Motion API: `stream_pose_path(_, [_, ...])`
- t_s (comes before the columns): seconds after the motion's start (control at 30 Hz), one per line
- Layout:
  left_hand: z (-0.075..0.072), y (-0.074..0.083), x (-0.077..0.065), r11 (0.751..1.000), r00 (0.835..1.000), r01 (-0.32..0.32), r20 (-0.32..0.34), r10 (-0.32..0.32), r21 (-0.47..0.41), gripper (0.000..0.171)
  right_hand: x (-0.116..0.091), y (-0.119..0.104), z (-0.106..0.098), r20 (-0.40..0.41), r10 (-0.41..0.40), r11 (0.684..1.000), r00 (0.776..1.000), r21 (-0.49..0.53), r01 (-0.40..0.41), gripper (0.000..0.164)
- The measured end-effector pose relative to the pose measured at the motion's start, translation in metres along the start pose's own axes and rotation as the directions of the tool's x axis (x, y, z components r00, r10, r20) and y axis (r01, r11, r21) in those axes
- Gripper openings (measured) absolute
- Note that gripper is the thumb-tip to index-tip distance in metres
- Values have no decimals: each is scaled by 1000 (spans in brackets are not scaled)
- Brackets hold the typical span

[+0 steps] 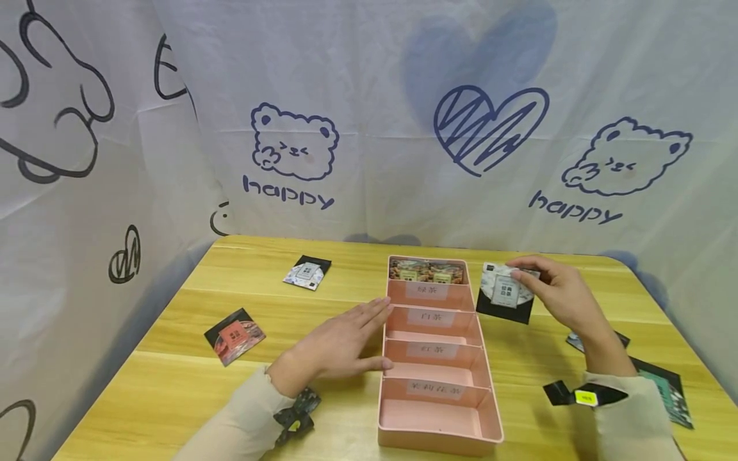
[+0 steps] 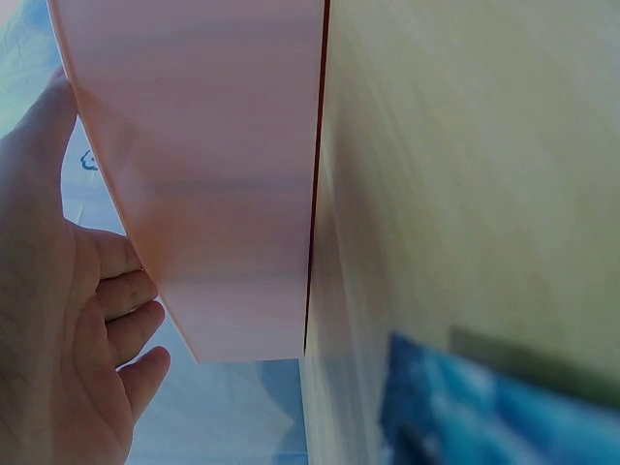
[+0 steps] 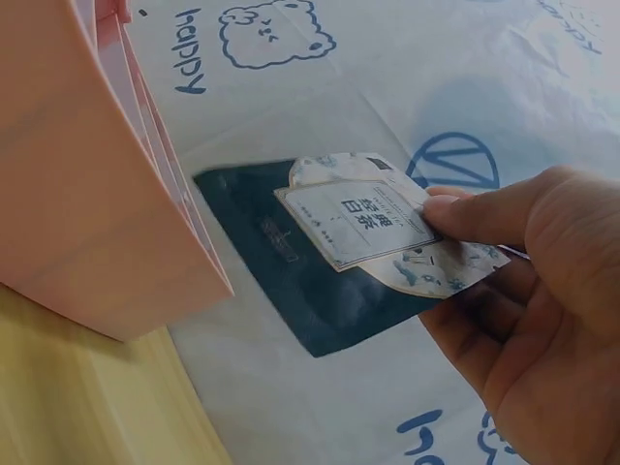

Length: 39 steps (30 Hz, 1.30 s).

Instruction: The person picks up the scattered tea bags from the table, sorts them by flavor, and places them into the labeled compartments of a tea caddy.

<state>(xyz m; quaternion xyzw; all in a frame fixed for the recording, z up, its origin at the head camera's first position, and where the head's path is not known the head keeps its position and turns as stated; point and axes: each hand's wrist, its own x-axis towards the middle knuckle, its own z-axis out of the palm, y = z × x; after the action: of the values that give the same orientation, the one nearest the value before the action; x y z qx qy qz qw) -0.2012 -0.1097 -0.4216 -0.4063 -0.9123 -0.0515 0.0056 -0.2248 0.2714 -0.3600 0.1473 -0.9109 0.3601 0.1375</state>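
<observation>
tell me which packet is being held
The black-and-white packet pinched in the right hand; the others lie on the table or in the pink box.

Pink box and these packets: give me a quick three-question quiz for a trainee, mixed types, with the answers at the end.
1. True or false: the left hand grips a packet.
2. Which end compartment of the pink box contains stored packets? A: the one nearest the person; B: the one farthest from the person; C: both.
3. Fill in: in the head view, the right hand holds its white-and-dark packet on the ____ side of the box.

Key: 1 false, it touches the box's side; 2 B; 3 right.
</observation>
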Motion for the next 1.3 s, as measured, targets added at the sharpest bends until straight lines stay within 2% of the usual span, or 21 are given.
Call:
stream_pose_path(0.23, [0,-1,0,1000,1000,0,1,0,-3,98,1,-7,9,-15,-27,998,1000,54,28,22])
stream_pose_path(0.63, [-1,-1,1,1000,1000,0,7,0,4,98,5,-13,28,58,14,984,998,176,-24,24])
stream_pose_path(0.83, [-1,-1,1,1000,1000,-1,6,0,5,98,8,-14,38,107,0,973,994,232,-25,24])
stream_pose_path(0.97, [-1,-1,1,1000,1000,-3,-1,3,3,97,10,-15,44,141,16,963,990,265,-53,27])
stream_pose_path(1.13, [-1,-1,1,1000,1000,5,9,-5,-5,97,10,-17,51,172,50,951,984,294,-100,29])
stream_pose_path(1.3, [0,0,1,1000,1000,7,14,-7,-4,97,12,-20,60,198,41,950,979,295,-99,28])
